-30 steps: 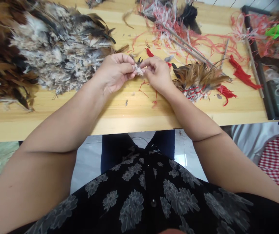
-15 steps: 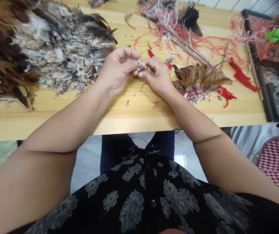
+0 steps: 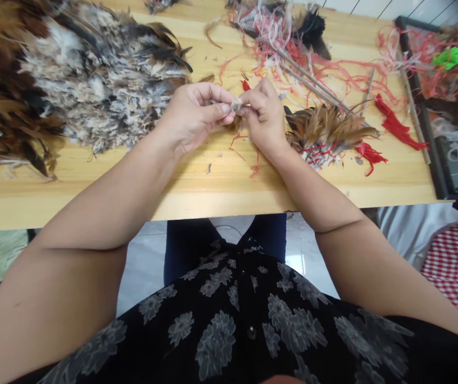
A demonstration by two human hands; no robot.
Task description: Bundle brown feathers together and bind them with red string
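Over the middle of the table, my left hand (image 3: 199, 112) and my right hand (image 3: 263, 114) meet fingertip to fingertip. Between them they pinch a small feather bunch (image 3: 236, 104), its pale fluffy end showing in the gap. Both hands have their fingers closed on it, and the fingers hide much of the bunch. To the left lies a big heap of brown, black and grey feathers (image 3: 104, 85). Just right of my right hand is a bundle of brown feathers (image 3: 329, 130) with red thread across its pale base.
Red threads (image 3: 399, 125) lie at the right of the wooden table (image 3: 213, 194). Tangled pink and white plastic strips (image 3: 265, 32) and thin sticks (image 3: 313, 80) are spread at the back. A black-edged tray (image 3: 437, 160) stands on the right, with a green piece (image 3: 449, 57) among its strips.
My right hand has turned, its knuckles now raised higher, and the fingers of both hands have shifted around the feather bunch. The things on the table stay where they were.
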